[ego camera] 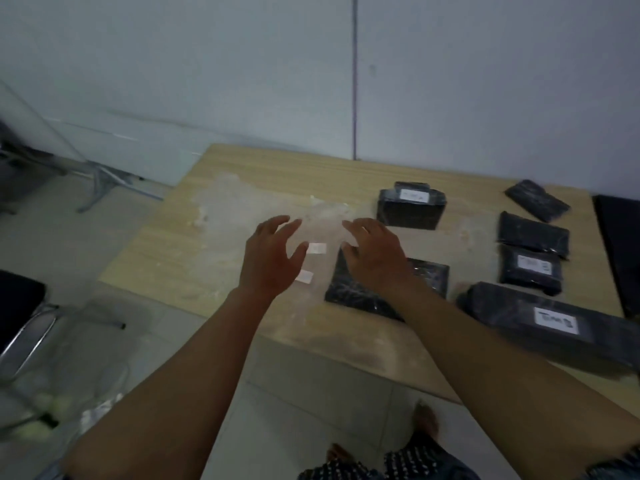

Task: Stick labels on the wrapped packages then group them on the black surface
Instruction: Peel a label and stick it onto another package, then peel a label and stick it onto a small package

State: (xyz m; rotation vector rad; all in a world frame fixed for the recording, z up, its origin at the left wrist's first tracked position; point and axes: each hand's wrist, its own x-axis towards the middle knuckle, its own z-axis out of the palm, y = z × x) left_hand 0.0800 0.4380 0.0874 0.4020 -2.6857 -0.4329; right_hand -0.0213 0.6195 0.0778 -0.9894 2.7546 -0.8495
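Note:
Several black wrapped packages lie on the wooden table (263,174). My right hand (375,252) hovers with spread fingers over an unlabelled flat package (427,275) near the table's middle. My left hand (272,258) is open above two loose white labels, one (317,248) by its thumb and one (304,277) partly under the palm. Labelled packages sit at the back (410,204), at the right (530,270) and at the front right (554,322). Two unlabelled packages (535,233) (536,199) lie further right. The black surface (620,251) shows at the right edge.
The table's left part carries pale dusty smears. A chair (20,317) stands at the left on the tiled floor. A metal stand leg (100,183) is at the back left. A white wall rises behind the table. My foot (427,422) is below the table edge.

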